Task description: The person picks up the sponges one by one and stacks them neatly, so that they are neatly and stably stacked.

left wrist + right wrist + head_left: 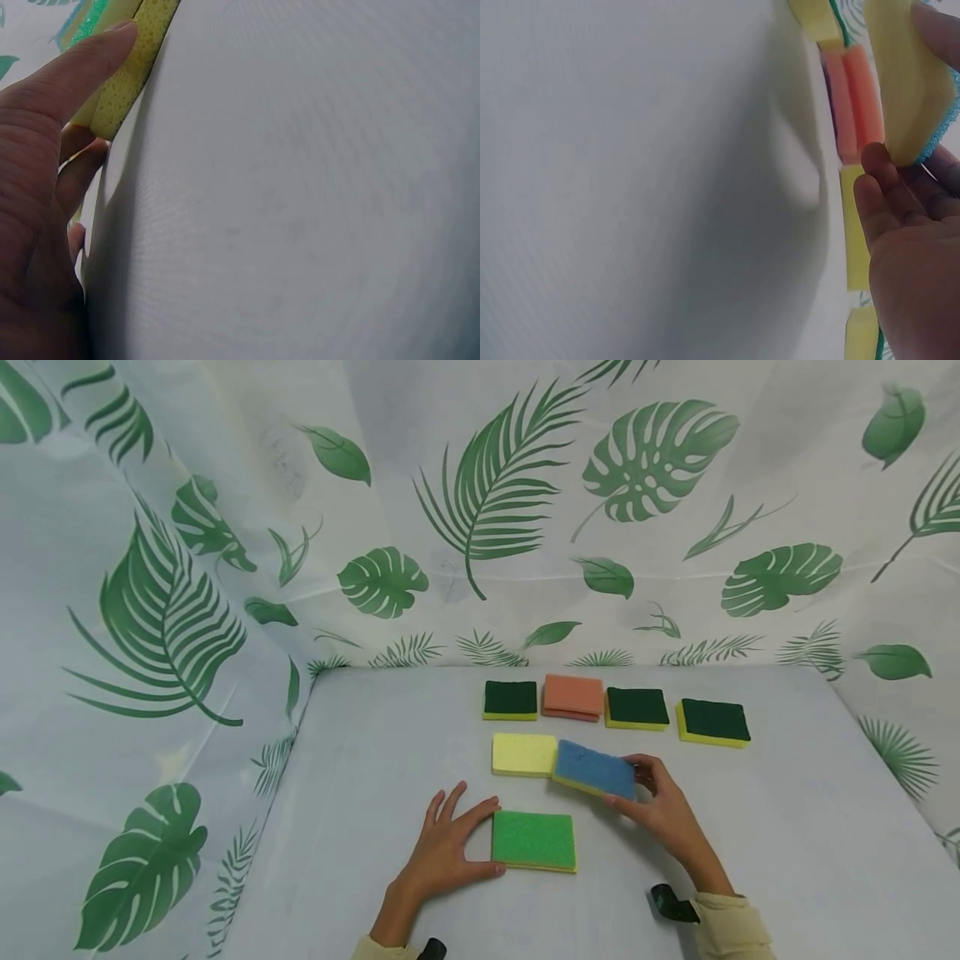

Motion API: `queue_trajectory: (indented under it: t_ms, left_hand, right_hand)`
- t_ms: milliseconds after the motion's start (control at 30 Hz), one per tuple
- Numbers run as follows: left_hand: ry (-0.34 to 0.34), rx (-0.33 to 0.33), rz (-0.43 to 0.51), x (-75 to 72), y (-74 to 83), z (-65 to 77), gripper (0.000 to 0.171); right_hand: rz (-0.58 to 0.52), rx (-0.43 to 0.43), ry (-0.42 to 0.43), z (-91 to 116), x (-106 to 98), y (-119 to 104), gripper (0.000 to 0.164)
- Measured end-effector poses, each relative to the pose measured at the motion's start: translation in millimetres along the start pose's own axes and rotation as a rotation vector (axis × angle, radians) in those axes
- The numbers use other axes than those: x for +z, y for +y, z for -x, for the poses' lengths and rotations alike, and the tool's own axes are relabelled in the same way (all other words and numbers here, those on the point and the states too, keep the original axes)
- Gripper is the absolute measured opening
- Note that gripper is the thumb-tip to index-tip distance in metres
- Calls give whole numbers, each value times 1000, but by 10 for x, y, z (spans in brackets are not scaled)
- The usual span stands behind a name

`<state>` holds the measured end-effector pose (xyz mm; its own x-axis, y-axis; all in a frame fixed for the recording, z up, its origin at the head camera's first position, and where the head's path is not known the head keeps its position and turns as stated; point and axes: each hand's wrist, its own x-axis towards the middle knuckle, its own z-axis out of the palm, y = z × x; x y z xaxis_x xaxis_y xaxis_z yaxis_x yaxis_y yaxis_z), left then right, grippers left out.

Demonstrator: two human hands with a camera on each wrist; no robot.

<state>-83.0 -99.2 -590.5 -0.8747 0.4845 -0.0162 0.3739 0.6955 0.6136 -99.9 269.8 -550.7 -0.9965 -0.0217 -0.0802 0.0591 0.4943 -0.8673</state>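
Blue sponge (pixel 592 767): one, yellow underside, held aslant above the white table (pixel 375 752) in the right hand (pixel 663 810). Grip: pinched at its right end, thumb to the near side, fingers to the far side.

Green sponge (pixel 534 840): one, yellow base, on the table, nearer the person than the blue sponge and a little to its left. The left hand (pixel 442 852) grips its left end between thumb and forefinger, other fingers spread.

Yellow sponge (pixel 523 754): one, just left of the blue sponge; whether the two touch cannot be told from this angle.

Orange sponge (pixel 572 695): one, layered, directly beyond the blue sponge.

Dark green sponges, yellow-based: three, all beyond the blue sponge; one (pixel 511 697) to its left, one (pixel 637 707) slightly to its right, one (pixel 714 720) farther right.

Leaf-print cloth (pixel 495 510): hung behind the blue sponge, past the table's far edge.
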Motion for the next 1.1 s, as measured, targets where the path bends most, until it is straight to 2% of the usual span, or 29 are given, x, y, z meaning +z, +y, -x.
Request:
queue_trajectory:
  t_ms: [267, 800, 1100]
  left_hand:
    - [-3, 5, 5, -8, 2, 0, 89]
    - [20, 36, 14, -1, -14, 4, 89]
    - [15, 28, 18, 1, -11, -1, 88]
  right_hand:
    - [13, -58, -12, 49, 96, -123, 79]
    - [30, -104, -32, 138, 287, -250, 77]
    - [40, -107, -43, 213, 386, -347, 78]
